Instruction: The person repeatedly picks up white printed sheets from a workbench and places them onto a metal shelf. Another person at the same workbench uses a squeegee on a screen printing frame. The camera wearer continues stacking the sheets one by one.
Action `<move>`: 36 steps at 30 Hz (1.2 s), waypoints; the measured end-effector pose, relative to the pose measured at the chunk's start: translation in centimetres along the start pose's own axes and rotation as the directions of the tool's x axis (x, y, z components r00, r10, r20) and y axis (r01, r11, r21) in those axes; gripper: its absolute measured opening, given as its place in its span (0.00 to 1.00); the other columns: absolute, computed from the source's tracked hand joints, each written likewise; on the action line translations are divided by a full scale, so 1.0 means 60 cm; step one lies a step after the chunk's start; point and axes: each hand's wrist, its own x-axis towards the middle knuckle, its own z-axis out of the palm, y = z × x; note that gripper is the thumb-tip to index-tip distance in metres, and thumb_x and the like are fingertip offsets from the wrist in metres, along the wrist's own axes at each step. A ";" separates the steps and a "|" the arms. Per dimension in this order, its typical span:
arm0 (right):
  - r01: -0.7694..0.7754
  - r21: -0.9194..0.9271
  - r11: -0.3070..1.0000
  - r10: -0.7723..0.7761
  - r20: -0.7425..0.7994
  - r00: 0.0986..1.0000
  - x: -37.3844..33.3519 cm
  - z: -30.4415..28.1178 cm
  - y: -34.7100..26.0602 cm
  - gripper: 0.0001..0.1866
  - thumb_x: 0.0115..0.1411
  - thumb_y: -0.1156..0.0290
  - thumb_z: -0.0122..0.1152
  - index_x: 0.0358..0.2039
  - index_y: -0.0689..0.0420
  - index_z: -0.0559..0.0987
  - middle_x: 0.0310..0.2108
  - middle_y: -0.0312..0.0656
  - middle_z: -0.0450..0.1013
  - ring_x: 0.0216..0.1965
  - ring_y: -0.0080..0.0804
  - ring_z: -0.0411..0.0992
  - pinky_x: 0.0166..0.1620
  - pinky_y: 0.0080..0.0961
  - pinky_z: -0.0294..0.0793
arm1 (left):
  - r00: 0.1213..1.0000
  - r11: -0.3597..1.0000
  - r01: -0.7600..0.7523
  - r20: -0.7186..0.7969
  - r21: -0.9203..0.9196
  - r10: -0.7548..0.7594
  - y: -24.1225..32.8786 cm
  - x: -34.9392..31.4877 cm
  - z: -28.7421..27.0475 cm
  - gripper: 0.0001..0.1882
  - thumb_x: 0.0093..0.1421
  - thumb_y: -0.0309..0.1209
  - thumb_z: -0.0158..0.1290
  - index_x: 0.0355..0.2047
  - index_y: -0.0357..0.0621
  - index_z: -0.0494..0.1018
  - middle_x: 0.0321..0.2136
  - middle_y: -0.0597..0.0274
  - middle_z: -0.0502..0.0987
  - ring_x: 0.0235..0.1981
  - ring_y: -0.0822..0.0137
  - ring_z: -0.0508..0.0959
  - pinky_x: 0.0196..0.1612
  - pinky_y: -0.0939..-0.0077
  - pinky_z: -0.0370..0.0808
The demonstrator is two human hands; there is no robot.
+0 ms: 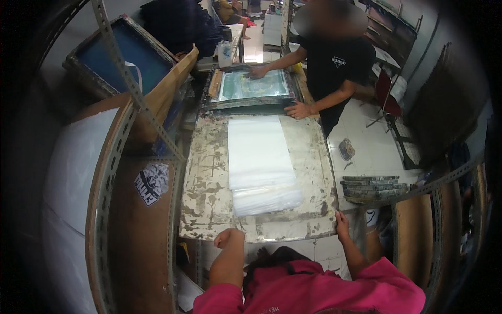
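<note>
At the near edge of a long paint-stained table [314, 209], my left hand [229, 238] rests with its fingers curled in, and nothing shows in it. My right hand [342, 226] is at the near right corner, its fingers around the table's edge. Between and beyond my hands lies a stack of white sheets [259, 152], its near part made of several overlapping layers. Past the sheets sits a screen printing frame [251, 102] with a greenish mesh. A co-worker in a black shirt has one hand [256, 72] on the mesh and the other [299, 110] at the frame's near right corner.
Metal shelving [136, 89] stands close on my left, with a large blue-meshed frame [123, 57] behind it. Stacked dark-edged frames [374, 189] and a small food container [346, 149] are at the right. A red chair [387, 94] stands farther back.
</note>
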 end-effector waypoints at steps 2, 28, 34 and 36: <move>0.146 -0.144 0.979 -0.162 -0.106 0.981 -0.014 0.014 -0.038 0.28 0.64 0.61 0.55 0.62 0.57 0.64 0.66 0.60 0.45 0.64 0.50 0.53 0.63 0.39 0.56 | 0.998 0.998 -0.055 0.004 0.003 0.055 0.017 0.017 -0.011 0.27 0.68 0.41 0.32 0.24 0.40 0.76 0.26 0.53 0.79 0.29 0.54 0.78 0.42 0.67 0.74; 0.176 0.175 0.969 -0.174 -0.028 0.984 0.001 0.028 -0.040 0.30 0.66 0.63 0.54 0.64 0.59 0.58 0.54 0.49 0.68 0.53 0.35 0.67 0.56 0.27 0.62 | 0.937 0.861 0.350 0.136 -0.370 -0.323 -0.104 -0.075 0.029 0.26 0.68 0.42 0.30 0.33 0.38 0.75 0.35 0.54 0.79 0.37 0.53 0.77 0.49 0.63 0.70; 0.187 0.253 0.949 -0.150 -0.157 0.976 -0.015 0.038 -0.040 0.33 0.63 0.66 0.59 0.64 0.61 0.57 0.34 0.37 0.72 0.38 0.23 0.66 0.47 0.20 0.64 | 0.918 0.833 0.396 0.171 -0.386 -0.358 -0.130 -0.100 0.048 0.26 0.68 0.42 0.30 0.35 0.38 0.75 0.38 0.54 0.79 0.39 0.53 0.77 0.51 0.62 0.70; 0.183 0.200 0.963 -0.145 -0.189 0.971 -0.014 0.041 -0.054 0.34 0.63 0.65 0.59 0.64 0.60 0.55 0.37 0.43 0.74 0.40 0.27 0.70 0.50 0.23 0.65 | 0.914 0.808 0.405 0.196 -0.428 -0.354 -0.090 -0.059 0.033 0.26 0.68 0.42 0.30 0.36 0.38 0.75 0.38 0.54 0.79 0.40 0.53 0.77 0.51 0.61 0.69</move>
